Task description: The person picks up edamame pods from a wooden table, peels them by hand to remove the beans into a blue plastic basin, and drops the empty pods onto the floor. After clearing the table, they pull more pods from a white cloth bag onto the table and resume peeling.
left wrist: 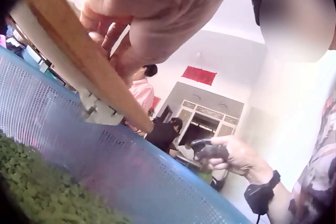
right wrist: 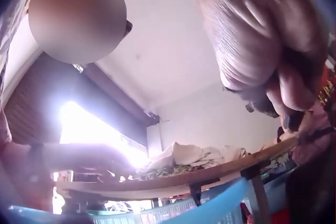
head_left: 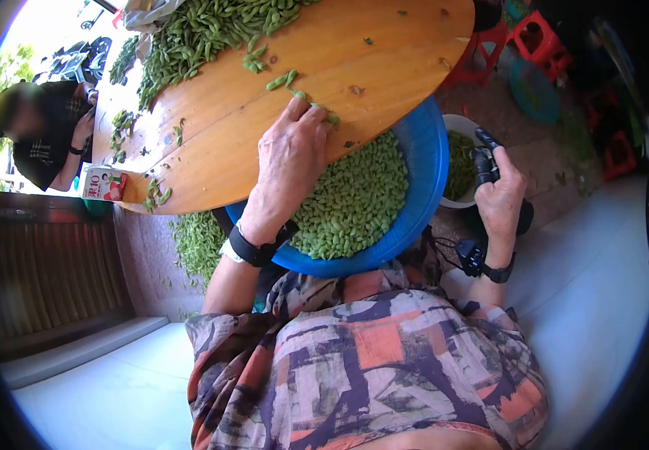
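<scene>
Head view shows the left hand point(head_left: 291, 154) on the bench point(head_left: 227, 135), beyond the far rim of the blue basket point(head_left: 433, 150). Its fingers bend down to the wood, and green pods are at the fingertips. Whether they pinch one pod or only touch it, I cannot tell.

A loose pod point(head_left: 282, 79) lies just past these fingertips, farther from the basket. Its long axis is slanted, from lower left to upper right, so it lies rather across the direction of the fingers. The left hand is clearly nearer to it. The larger heap of pods point(head_left: 212, 37) is on the bench too, farther away from the basket.

The right hand point(head_left: 498, 202) is at the right side of the basket, near the white bucket point(head_left: 458, 204), well apart from the left one. Its fingers with black covers point(head_left: 483, 166) are loosely bent and parted, and I see no pod in them. Inside the basket are many shelled beans point(head_left: 354, 202), between the two hands.
</scene>
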Motion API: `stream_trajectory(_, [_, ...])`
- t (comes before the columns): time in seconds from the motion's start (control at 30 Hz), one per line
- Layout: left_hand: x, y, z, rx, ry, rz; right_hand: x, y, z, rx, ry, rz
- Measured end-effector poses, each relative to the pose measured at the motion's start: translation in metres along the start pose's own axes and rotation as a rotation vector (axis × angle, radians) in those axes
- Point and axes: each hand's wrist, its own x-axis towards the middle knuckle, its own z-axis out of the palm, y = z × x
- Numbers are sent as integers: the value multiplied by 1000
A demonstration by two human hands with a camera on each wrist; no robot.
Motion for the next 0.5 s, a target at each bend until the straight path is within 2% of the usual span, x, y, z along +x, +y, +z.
stream_trajectory(0.1, [1,1,4,144,46,6,-7,-10,16,115,-80,-12])
stream_trajectory(0.17, [-2,2,3,100,80,-36,-12,-21,29,281,-150,11])
stream_trajectory(0.2, [-4,3,4,52,112,-76,-14,-30,36,393,-136,-58])
stream_trajectory(0.23, [-8,8,0,47,107,-77,-17,-33,42,455,-199,-73])
stream_trajectory(0.27, [-15,17,-9,-201,3,-161,-21,-35,45,517,-263,-90])
stream_trajectory(0.3, [-24,24,-15,-447,-99,-245,-22,-46,42,617,-419,51])
stream_trajectory(0.33, [-33,30,-16,-446,-98,-247,-24,-57,38,716,-574,193])
stream_trajectory(0.4, [-51,46,-9,-937,-260,-551,-33,-65,49,1008,-681,234])
stream_trajectory(0.5, [-68,49,8,-1138,-128,-677,-39,-66,62,939,-722,233])
